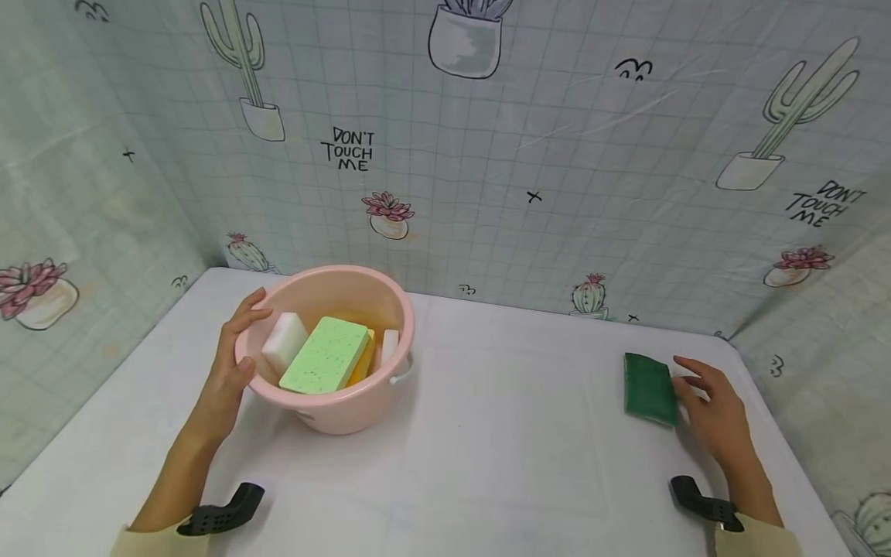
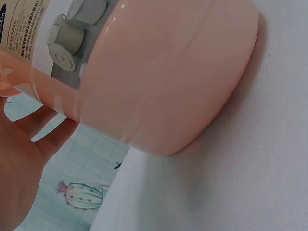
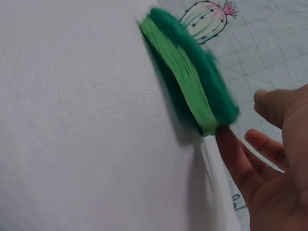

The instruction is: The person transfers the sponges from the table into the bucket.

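A pink bucket (image 1: 358, 404) stands at the left of the table, a light green speckled sponge (image 1: 325, 356) on top inside it. My left hand (image 1: 226, 370) holds the bucket's left side, with the fingers and thumb around its rim; in the left wrist view part of the hand is hidden behind the bucket (image 2: 159, 72). At the right lies a dark green scouring pad (image 1: 650, 389) showing a light green layer along its edge. Beside it, my right hand (image 1: 713, 414) has its fingers apart. In the right wrist view one fingertip touches the end of the pad (image 3: 192, 72).
Also in the bucket are a white block (image 1: 285, 342), a yellow-orange piece (image 1: 363, 360) and another white piece (image 1: 390, 345). A white cloth covers the table (image 1: 515, 433). Patterned curtains (image 1: 487, 170) rise behind the table and at both sides.
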The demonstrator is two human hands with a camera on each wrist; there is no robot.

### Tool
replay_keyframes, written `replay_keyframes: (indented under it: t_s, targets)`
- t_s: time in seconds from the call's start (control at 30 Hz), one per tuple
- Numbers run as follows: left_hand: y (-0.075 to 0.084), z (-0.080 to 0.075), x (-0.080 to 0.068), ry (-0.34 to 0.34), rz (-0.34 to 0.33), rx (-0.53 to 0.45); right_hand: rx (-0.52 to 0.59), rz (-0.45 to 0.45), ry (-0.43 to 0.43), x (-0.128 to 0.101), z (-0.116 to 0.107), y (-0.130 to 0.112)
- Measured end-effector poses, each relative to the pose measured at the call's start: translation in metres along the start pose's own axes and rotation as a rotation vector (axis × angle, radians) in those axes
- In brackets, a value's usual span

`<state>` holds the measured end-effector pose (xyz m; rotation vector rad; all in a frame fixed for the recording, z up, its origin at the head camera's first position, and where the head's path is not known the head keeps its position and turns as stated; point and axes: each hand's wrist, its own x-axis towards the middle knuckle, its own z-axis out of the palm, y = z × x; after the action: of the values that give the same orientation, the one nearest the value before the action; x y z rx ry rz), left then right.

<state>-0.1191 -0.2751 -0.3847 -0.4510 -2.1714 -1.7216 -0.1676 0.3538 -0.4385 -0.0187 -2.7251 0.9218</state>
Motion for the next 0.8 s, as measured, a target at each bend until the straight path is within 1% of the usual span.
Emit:
replay_keyframes:
  t_s: [0.1,0.3,0.53,0.8]
  targets:
    - [-0.0001,-0.0006,-0.0005,-0.003,0.002,-0.006,0.022,0.017,-0.008,-0.0004,0.0002,0.0023]
    - [0.0009,-0.0011,-0.0002,-0.012,0.016,-0.01,0.049,0.01,-0.073,0.0004,0.0,0.0033]
    - [0.0006,-0.001,0.0002,-0.012,0.018,-0.006,0.021,-0.11,-0.113,0.0033,0.0009,0.0059]
    - [0.0007,-0.0008,-0.0004,-0.016,0.014,-0.027,0.09,-0.192,-0.204,0.0062,0.0075,0.0033]
